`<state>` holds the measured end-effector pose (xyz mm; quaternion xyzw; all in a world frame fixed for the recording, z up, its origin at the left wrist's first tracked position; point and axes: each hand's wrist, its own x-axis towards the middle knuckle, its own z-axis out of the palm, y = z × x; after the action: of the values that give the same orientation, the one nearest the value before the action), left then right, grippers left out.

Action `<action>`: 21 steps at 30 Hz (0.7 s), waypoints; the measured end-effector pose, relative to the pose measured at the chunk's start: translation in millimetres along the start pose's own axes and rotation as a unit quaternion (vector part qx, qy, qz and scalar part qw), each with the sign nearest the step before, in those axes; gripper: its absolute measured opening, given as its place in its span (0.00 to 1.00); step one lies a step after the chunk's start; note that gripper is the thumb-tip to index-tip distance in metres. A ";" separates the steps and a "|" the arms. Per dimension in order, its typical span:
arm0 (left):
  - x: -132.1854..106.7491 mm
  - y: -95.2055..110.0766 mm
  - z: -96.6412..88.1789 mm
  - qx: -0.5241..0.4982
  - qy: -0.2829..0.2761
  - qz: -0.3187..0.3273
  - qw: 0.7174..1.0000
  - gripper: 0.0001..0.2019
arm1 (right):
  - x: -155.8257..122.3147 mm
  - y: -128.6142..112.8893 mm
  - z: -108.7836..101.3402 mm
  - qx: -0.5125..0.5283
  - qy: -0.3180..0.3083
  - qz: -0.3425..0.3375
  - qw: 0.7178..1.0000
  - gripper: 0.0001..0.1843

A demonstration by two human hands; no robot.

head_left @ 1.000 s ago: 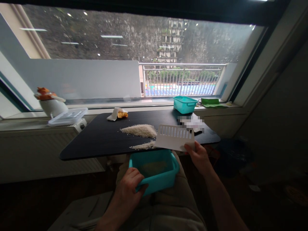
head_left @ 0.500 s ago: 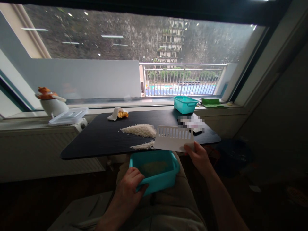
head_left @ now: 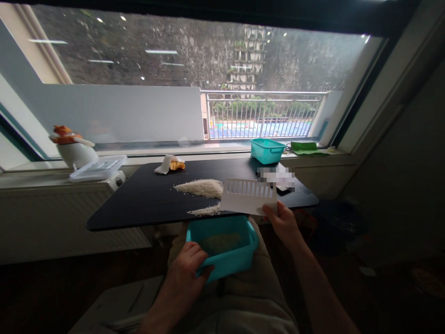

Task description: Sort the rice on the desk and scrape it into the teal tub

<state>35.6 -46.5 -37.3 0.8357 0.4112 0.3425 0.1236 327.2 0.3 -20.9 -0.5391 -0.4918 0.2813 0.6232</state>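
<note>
My left hand [head_left: 189, 266] grips the near left rim of a teal plastic basin [head_left: 227, 266] on my lap, just under the table's front edge. Pale grains cover part of its floor, in shadow. In my right hand [head_left: 283, 222] is a white slotted plastic divider [head_left: 245, 202], held at its lower right corner with the slots along the top. Its left end meets a long heap of white rice [head_left: 200, 187] on the table. A smaller strip of rice [head_left: 206, 211] lies nearer the edge, its right end also beside the divider, which hides what is behind it.
On the black table [head_left: 139, 202] lies a crumpled wrapper with orange food [head_left: 171, 164]. A second teal basin [head_left: 267, 151] stands at the back right, near a blurred-out item [head_left: 276, 178]. A clear plastic lid [head_left: 99, 168] rests on the radiator, left.
The divider and my right hand have shifted slightly left and up, against the rice. My left hand and the basin stay almost in place.
</note>
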 end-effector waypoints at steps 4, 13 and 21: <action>-0.1 0.1 -1.0 -0.002 -0.001 -0.001 1.000 0.10 | 0.8 2.0 3.0 -0.002 -0.013 0.003 1.000 0.25; -0.5 -0.2 -0.9 -0.006 -0.008 -0.006 1.000 0.11 | -2.0 0.6 4.9 0.002 -0.029 0.005 1.000 0.23; -1.6 -1.5 -1.9 -0.009 -0.018 -0.011 1.000 0.10 | 1.1 0.6 8.4 -0.003 -0.037 0.000 0.999 0.19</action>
<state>32.7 -46.9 -37.3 0.8361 0.4152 0.3293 0.1421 320.0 4.7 -21.7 -0.5299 -0.5153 0.2992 0.6034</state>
